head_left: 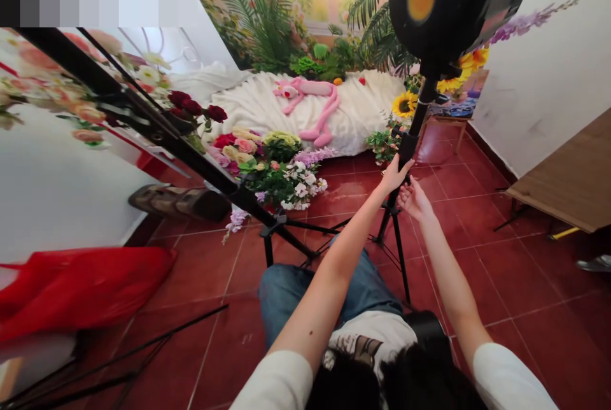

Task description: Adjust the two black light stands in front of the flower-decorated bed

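Note:
A black light stand [416,118] rises in front of me, with a large studio light [446,12] on its top. My left hand [395,176] is closed around the stand's pole, just below a collar. Right beside the pole, slightly lower, is my right hand [418,202], palm turned up. Its fingers are loosely curled and apart, with nothing visible in them; whether a fingertip touches the pole I cannot tell. The stand's tripod legs [401,257] are spread on the floor beyond my knees.
A second black stand [191,152] slants across the left, near bunches of artificial flowers [274,162]. Behind lies a pink plush toy [312,95] on white cloth [238,101]. A red cloth [86,289] is at left, a wooden board [568,168] at right. Red tiles [477,270] cover the floor.

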Demonstrator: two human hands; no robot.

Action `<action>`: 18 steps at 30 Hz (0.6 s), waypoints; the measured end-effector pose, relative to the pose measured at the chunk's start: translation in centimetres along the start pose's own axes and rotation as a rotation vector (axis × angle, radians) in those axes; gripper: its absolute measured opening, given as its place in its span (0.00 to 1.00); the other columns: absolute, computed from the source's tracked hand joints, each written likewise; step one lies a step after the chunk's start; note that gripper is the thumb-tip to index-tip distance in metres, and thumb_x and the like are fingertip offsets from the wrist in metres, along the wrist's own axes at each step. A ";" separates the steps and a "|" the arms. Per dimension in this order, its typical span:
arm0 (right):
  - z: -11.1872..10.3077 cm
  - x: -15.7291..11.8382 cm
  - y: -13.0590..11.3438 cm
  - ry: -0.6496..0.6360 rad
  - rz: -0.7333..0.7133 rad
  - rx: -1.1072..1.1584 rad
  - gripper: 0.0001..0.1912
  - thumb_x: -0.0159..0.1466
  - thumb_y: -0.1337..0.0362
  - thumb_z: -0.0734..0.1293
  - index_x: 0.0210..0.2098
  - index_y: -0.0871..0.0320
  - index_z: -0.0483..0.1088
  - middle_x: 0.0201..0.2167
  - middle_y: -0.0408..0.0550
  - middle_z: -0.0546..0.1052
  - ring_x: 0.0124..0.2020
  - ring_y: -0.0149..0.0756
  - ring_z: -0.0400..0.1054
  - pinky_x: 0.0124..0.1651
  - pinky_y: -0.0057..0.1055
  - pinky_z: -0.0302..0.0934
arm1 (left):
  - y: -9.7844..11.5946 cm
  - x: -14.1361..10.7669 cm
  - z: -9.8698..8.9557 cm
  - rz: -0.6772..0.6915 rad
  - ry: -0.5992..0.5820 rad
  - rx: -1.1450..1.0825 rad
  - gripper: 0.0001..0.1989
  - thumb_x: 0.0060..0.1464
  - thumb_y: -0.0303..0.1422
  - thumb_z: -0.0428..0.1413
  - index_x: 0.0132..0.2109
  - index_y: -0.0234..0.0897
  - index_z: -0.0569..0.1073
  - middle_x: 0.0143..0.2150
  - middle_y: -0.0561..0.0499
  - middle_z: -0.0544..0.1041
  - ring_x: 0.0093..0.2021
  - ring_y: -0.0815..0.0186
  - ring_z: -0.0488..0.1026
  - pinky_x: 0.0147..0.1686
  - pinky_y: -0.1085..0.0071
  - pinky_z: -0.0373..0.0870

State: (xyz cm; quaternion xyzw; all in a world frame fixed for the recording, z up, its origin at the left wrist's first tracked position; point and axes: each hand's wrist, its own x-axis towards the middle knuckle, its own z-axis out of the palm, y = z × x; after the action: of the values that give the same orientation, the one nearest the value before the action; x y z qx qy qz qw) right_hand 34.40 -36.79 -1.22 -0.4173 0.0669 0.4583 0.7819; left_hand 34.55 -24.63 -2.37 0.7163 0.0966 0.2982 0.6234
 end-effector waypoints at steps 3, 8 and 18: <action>0.2 0.5 -0.2 -0.041 -0.034 0.031 0.17 0.66 0.56 0.70 0.26 0.58 0.66 0.15 0.34 0.67 0.11 0.18 0.51 0.18 0.17 0.58 | -0.1 0.0 0.1 -0.005 0.015 -0.041 0.16 0.59 0.44 0.58 0.46 0.37 0.70 0.39 0.51 0.75 0.40 0.66 0.72 0.46 0.68 0.69; 0.0 1.2 -0.1 0.068 -0.183 -0.149 0.16 0.59 0.57 0.74 0.25 0.58 0.68 0.16 0.34 0.65 0.12 0.17 0.46 0.17 0.18 0.53 | 0.2 0.5 -0.5 -0.052 -0.055 -0.117 0.19 0.55 0.45 0.61 0.45 0.35 0.72 0.39 0.50 0.75 0.39 0.67 0.71 0.45 0.69 0.68; -0.8 -1.4 0.3 0.249 -1.059 -1.380 0.08 0.60 0.69 0.60 0.26 0.54 0.69 0.33 0.48 0.69 0.35 0.37 0.65 0.42 0.34 0.65 | 0.3 0.4 -0.7 -0.047 -0.048 -0.107 0.17 0.55 0.45 0.61 0.42 0.37 0.71 0.36 0.52 0.74 0.35 0.70 0.69 0.38 0.72 0.68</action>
State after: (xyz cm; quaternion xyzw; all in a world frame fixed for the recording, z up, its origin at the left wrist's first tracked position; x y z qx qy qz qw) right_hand 33.58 -38.19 -1.25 -0.8201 -0.3425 -0.0755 0.4521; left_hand 34.42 -23.91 -1.92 0.6866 0.0825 0.2708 0.6697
